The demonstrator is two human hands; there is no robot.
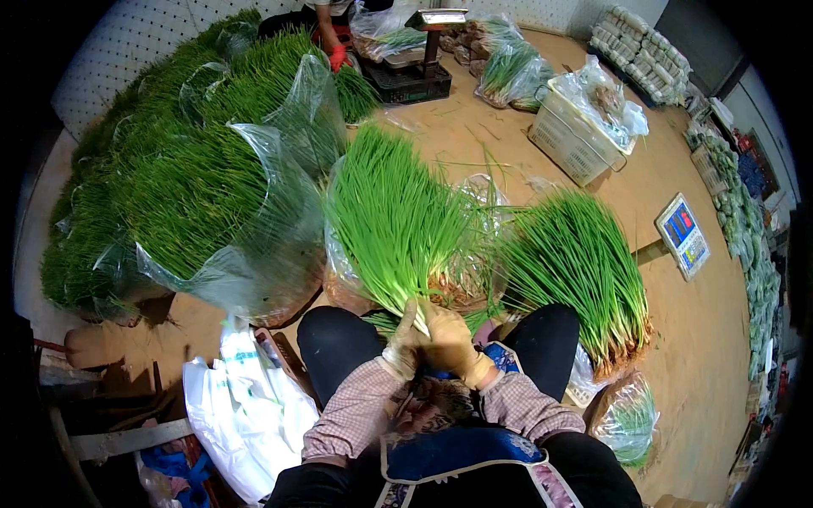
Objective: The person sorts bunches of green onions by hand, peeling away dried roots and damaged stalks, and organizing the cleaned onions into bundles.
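Observation:
A large bunch of green onions (394, 212) fans out upward from my two gloved hands. My left hand (404, 340) is closed around the pale lower stems. Close beside it on the right, my right hand (453, 340) is closed at the same stem ends, its fingers partly hidden. Behind the bunch sits a clear plastic bag (474, 275) with roots and loose leaves in it. Another big pile of green onions (580, 279), roots toward me, lies by my right knee.
Tall bags of green onions (203, 195) stand at the left. White plastic bags (246, 415) lie at lower left. A white crate (580, 131), a scale (415, 76), a display panel (683, 236) and a person's red-gloved hand (339, 57) are farther off.

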